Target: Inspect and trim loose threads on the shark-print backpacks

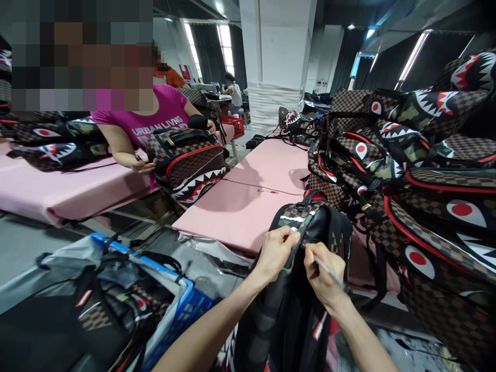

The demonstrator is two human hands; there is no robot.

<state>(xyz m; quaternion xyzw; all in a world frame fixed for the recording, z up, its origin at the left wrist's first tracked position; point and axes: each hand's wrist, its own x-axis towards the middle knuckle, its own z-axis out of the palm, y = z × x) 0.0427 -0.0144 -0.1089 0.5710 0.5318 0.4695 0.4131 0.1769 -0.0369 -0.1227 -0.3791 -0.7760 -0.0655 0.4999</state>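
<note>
A dark backpack with checkered panels stands upright against the front edge of the pink table. My left hand is closed on the fabric at its top. Just to the right, my right hand pinches a thin metal tool, its tip at the backpack's top near my left fingers.
A tall pile of shark-mouth backpacks fills the right side. A blue crate with bags sits at lower left. Across the table a person in a pink shirt handles another backpack. Other people work far behind.
</note>
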